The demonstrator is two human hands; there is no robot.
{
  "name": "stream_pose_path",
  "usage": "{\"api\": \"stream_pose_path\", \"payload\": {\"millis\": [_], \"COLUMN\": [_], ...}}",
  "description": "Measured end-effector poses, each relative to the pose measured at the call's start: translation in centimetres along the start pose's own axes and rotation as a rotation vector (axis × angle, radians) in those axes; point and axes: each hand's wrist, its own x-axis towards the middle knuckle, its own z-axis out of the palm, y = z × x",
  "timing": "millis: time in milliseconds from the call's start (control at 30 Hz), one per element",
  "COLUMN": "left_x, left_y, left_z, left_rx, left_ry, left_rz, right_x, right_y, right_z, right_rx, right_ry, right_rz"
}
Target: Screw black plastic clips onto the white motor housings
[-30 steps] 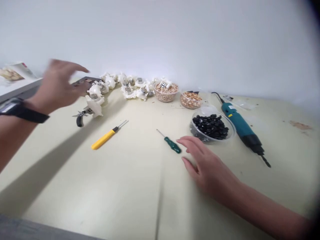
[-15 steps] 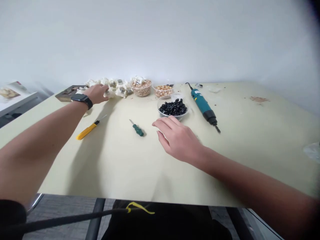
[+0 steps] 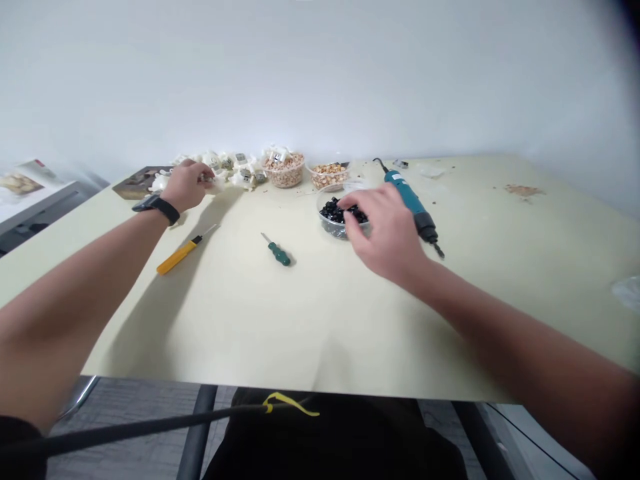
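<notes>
My left hand, with a black watch on its wrist, is at the pile of white plastic parts at the back left. Its fingers are curled round a white plastic part, partly hidden by the hand. Over the clear round bowl of small black pieces is my right hand. Thumb and forefinger are apart above the pieces, with nothing visible between them; the hand hides the bowl's right side.
A yellow-handled screwdriver and a green-handled one lie on the table. Behind stand tubs of pinkish parts and copper-coloured parts. A teal electric screwdriver lies right of the bowl. A dark box is far left.
My right hand has moved forward and right, from in front of the bowl to over the black pieces. My left hand has shifted slightly left and closed on a white part.
</notes>
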Motion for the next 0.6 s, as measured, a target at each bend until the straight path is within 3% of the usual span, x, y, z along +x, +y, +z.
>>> {"api": "stream_pose_path", "payload": {"millis": [133, 267, 400, 500, 600], "left_x": [-1.8, -5.4, -9.5, -11.8, -13.4], "left_y": [4.6, 13.4, 21.7, 24.8, 25.4], "left_z": [-1.8, -3.7, -4.7, -3.8, -2.3], "left_rx": [-0.034, -0.16, -0.281, -0.316, -0.248], "left_ry": [0.059, 0.049, -0.104, -0.251, -0.337], "left_rz": [0.024, 0.366, 0.54, 0.608, 0.659], "right_x": [1.8, 4.5, 7.8, 9.3, 9.6], "right_y": [1.9, 2.7, 3.4, 3.7, 3.5], "right_z": [-1.3, -1.5, -0.3, 0.9, 1.9], "right_rx": [-0.066, -0.075, -0.048, -0.027, -0.008], "right_ry": [-0.064, -0.195, -0.407, -0.571, -0.655], "right_rz": [0.135, 0.153, 0.124, 0.164, 0.188]}}
